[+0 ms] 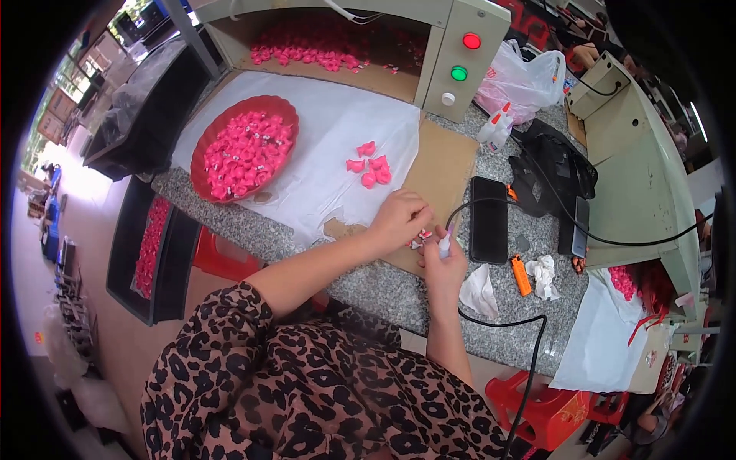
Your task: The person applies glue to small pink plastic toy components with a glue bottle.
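Observation:
At the bench's front edge, my right hand (445,264) is closed around a small white glue bottle (445,244) with its narrow tip pointing up. My left hand (400,220) is beside it, fingers curled in a pinch; whatever they hold is hidden. Small pink and white pieces (418,241) lie just below my left fingers. Beyond my hands, several pink moulded pieces (376,172) rest on white paper (322,130). To the left stands a red fluted bowl (201,172) heaped with similar pink pieces (249,153).
A grey machine (437,100) with lit buttons stands behind, pink pieces inside. On the right are a black phone (489,221), an orange lighter (521,276), crumpled tissue (543,276), a black bag (563,161) and white bottles (497,132). A black cable (540,345) hangs over the front edge.

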{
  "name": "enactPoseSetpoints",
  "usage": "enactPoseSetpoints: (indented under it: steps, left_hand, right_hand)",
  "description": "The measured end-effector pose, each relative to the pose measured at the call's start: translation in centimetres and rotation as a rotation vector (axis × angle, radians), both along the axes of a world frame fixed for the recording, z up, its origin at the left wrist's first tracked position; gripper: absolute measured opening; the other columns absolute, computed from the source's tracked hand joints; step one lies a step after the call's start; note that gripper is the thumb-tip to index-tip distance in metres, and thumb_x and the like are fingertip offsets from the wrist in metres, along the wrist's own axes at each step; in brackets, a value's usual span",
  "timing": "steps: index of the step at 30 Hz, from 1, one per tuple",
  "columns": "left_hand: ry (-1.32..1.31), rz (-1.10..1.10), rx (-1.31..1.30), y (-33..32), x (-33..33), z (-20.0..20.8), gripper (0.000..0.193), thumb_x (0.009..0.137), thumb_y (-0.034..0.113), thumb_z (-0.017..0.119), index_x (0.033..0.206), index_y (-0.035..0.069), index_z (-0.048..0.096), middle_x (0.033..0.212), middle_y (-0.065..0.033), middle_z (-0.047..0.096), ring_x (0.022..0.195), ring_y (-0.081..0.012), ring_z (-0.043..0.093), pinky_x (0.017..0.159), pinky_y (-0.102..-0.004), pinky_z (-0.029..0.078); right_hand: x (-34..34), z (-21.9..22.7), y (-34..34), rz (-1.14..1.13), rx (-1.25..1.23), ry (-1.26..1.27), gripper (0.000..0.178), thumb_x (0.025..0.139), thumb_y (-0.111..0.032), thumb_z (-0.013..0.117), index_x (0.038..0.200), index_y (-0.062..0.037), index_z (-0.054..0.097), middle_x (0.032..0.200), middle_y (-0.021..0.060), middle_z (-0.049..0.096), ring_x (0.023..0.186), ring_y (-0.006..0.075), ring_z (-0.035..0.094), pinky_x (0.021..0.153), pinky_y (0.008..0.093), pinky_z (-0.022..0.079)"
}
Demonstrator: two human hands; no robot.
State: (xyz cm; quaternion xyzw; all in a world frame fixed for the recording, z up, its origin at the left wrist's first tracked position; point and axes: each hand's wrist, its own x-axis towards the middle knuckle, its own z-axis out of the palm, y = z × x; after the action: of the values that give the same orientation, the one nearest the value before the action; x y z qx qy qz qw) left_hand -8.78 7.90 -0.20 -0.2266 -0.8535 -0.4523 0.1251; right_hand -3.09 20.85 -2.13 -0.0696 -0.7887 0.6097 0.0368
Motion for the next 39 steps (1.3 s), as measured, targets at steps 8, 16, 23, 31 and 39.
enactPoseSetpoints:
  steps: [8,16,23,31,39]
  left_hand:
    - [-0.501,0.013,0.777,1.1,0.5,0.5,0.03,0.087,0.022,0.043,0.09,-0.004,0.056,0.081,-0.0068,0.058,0.074,-0.0111,0.054,0.069,-0.0233,0.043]
    - [-0.319,0.011,0.441,1.4,-0.6,0.7,0.035,0.09,0.027,0.037,0.1,-0.003,0.053,0.081,-0.0096,0.057,0.077,-0.0126,0.056,0.068,-0.0254,0.045]
    - [-0.452,-0.006,0.545,2.5,-0.5,1.3,0.024,0.084,0.023,0.049,0.09,0.001,0.056,0.066,-0.0051,0.057,0.053,-0.0094,0.055,0.046,-0.0214,0.043]
    - [-0.353,0.064,0.413,2.2,-0.2,1.7,0.034,0.086,0.029,0.044,0.075,0.001,0.059,0.065,-0.0067,0.057,0.055,-0.0132,0.051,0.054,-0.0278,0.041]
    - [0.11,-0.037,0.277,1.5,-1.0,1.1,0.024,0.082,0.02,0.045,0.076,0.001,0.056,0.071,-0.0134,0.053,0.074,-0.0298,0.047,0.072,-0.0357,0.037]
  right_hand:
    - [0.4,1.9,-0.2,-0.022,-0.226,-0.135,0.039,0.075,-0.014,0.054,0.106,0.0087,0.049,0.077,0.0059,0.056,0.061,0.0085,0.053,0.052,0.0213,0.046]
    - [0.2,2.8,-0.5,-0.065,-0.335,-0.088,0.035,0.075,-0.01,0.052,0.107,0.0059,0.05,0.084,0.0087,0.058,0.063,0.0083,0.054,0.051,0.0191,0.043]
    - [0.1,3.5,-0.7,-0.001,-0.365,-0.061,0.033,0.077,-0.009,0.052,0.107,0.0038,0.05,0.085,0.0092,0.059,0.063,0.0065,0.053,0.046,0.0155,0.037]
    - [0.3,3.3,-0.8,-0.04,-0.278,-0.063,0.025,0.079,-0.016,0.057,0.097,0.0011,0.054,0.065,0.0026,0.054,0.051,0.0049,0.047,0.041,0.0156,0.034]
    - [0.5,4.5,-1.8,-0.129,-0.359,-0.044,0.021,0.081,-0.02,0.056,0.088,-0.0006,0.054,0.063,0.0034,0.054,0.05,0.0075,0.049,0.042,0.0182,0.039]
